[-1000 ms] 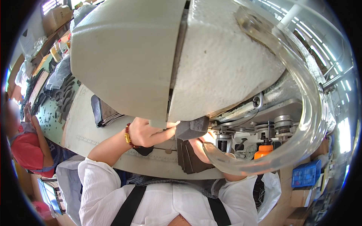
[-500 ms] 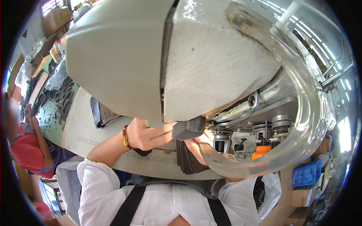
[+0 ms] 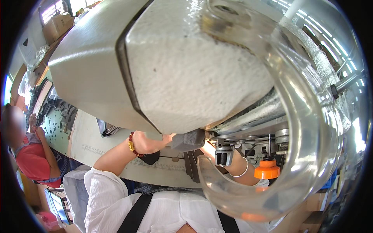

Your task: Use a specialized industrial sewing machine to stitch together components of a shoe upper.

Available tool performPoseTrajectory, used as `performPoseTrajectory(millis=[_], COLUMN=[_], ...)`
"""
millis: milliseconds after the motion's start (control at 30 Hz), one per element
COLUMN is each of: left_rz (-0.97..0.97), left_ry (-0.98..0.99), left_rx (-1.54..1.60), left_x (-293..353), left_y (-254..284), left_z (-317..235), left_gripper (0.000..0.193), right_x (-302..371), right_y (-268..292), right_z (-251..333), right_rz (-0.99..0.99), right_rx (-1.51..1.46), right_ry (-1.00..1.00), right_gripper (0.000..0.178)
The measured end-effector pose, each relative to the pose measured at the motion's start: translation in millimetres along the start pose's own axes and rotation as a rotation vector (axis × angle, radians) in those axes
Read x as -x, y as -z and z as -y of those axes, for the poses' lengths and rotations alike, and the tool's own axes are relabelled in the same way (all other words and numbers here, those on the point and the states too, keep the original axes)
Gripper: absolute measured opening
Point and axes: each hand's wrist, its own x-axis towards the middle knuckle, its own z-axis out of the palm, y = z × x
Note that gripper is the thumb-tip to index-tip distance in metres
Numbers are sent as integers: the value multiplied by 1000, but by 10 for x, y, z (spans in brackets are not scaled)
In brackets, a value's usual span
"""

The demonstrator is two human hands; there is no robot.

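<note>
A large off-white machine head [image 3: 194, 70], resembling an industrial sewing machine, fills the upper middle of the view. My left hand [image 3: 147, 143] reaches under its lower edge, fingers curled together, their tips hidden by a dark grey block [image 3: 188, 140]. What those fingers hold does not show. Behind the machine's metal parts [image 3: 224, 153] is my right hand [image 3: 209, 150], mostly covered, its fingers not visible. A silvery bangle circles that wrist. Dark brown flat pieces [image 3: 191, 165] lie fanned on the pale work table [image 3: 171, 174], between the hands and my body. Below my left wrist sits a dark rounded thing [image 3: 150, 157].
A thick clear curved guard [image 3: 303, 116] bends round the machine's right side. An orange cap [image 3: 267, 169] hangs beneath the mechanism. Dark folded pieces [image 3: 107, 128] lie on the table's left. Another person [image 3: 37, 155] in red sits at a green table [image 3: 58, 130] with scattered dark cut pieces.
The view has shifted, so the machine head sits further left and the guard looks larger. My left hand's fingers look more curled. My right forearm and bangle now show behind the mechanism.
</note>
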Motion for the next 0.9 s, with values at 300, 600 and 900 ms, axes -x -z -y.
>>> performPoseTrajectory(millis=[300, 600, 900], left_rz=[-45, -57, -271], left_ry=[343, 74, 511], left_rx=[429, 86, 658], left_x=[14, -41, -1032], left_y=[-4, -30, 708], left_z=[-20, 31, 351], left_gripper=[18, 14, 23], right_x=[-33, -226, 29], right_y=[0, -305, 634], right_z=[-16, -257, 143], right_rz=[-30, -265, 283], right_rx=[-32, -426, 369], right_ry=[10, 103, 123], right_gripper=[47, 53, 61])
